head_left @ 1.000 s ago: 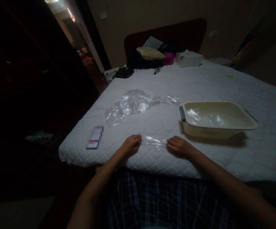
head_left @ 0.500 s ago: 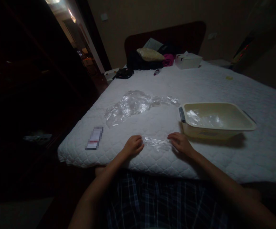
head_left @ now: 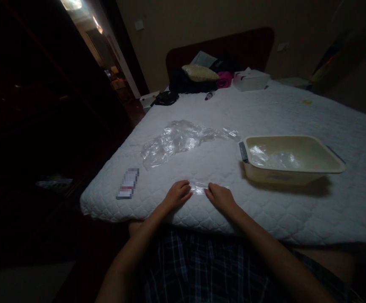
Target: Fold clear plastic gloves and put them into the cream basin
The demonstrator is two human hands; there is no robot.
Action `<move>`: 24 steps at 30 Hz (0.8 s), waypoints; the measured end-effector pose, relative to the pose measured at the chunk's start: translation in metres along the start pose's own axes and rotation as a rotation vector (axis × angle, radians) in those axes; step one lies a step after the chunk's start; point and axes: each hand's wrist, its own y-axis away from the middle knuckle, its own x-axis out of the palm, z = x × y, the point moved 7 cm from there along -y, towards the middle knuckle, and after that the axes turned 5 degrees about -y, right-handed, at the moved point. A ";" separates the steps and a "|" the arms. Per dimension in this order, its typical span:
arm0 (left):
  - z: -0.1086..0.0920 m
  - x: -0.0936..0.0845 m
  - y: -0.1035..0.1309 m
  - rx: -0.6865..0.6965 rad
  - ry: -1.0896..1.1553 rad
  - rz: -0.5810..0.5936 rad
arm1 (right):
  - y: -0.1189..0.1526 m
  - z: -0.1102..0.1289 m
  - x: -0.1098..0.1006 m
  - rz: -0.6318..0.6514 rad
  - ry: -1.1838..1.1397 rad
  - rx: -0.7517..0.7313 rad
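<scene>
A small clear plastic bag (head_left: pixel 198 187) is stretched between my two hands, low over the near part of the bed. My left hand (head_left: pixel 178 194) is closed on its left end. From the other side my right hand (head_left: pixel 221 197) pinches it, and a bit of the film shows beyond those fingers. More crumpled clear plastic bags (head_left: pixel 179 136) lie spread on the bed ahead of my hands. To the right stands a cream plastic basin (head_left: pixel 293 174) with grey handles, and some clear plastic is inside it.
A phone-like item (head_left: pixel 128 184), blurred out, lies on the white quilted bed (head_left: pixel 265 210) to the left. By the headboard (head_left: pixel 249 42) are a pillow (head_left: pixel 200 73), dark bedding, a magenta roll (head_left: pixel 224 79), a white box (head_left: pixel 251 81) and a black bag (head_left: pixel 166 98).
My right hand has moved left, closer to my left hand, and grips the plastic bag nearer its middle. My left hand has stayed nearly in place. The view has shifted slightly.
</scene>
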 end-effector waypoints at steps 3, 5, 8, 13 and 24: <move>0.006 0.004 0.003 -0.048 0.054 0.008 | 0.007 -0.014 -0.004 -0.042 0.004 -0.004; 0.010 0.007 0.004 -0.095 0.108 0.004 | 0.010 -0.021 -0.006 -0.046 -0.009 0.002; 0.015 0.008 0.002 -0.188 0.261 -0.010 | 0.012 -0.024 -0.008 -0.043 -0.014 -0.006; 0.029 -0.009 -0.006 -0.381 0.510 -0.178 | 0.012 -0.020 -0.007 -0.035 0.048 -0.058; -0.015 0.003 -0.014 -0.034 0.111 0.157 | -0.012 -0.020 -0.025 0.008 -0.096 -0.250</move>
